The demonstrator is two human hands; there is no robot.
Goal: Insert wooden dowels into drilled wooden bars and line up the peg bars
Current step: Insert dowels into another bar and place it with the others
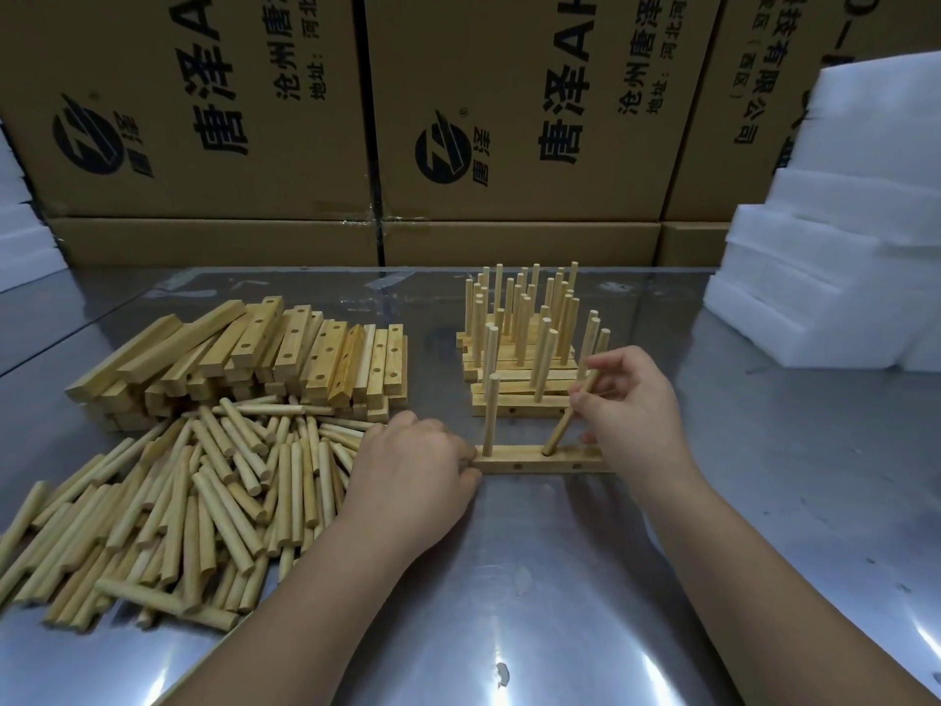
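A drilled wooden bar (529, 463) lies across the steel table in front of me. One dowel (490, 415) stands upright in its left hole. My right hand (631, 405) pinches a second dowel (568, 420), tilted, with its lower end in the bar's middle hole. My left hand (412, 466) grips the bar's left end. Behind the bar stand finished peg bars (524, 349) in rows. A heap of loose dowels (203, 501) lies at the left, with a stack of drilled bars (254, 354) behind it.
The steel table (560, 603) reflects light. Cardboard boxes (458, 119) form a wall along its far edge. White foam blocks (840, 247) are stacked at the right, and more foam (20, 231) shows at the far left.
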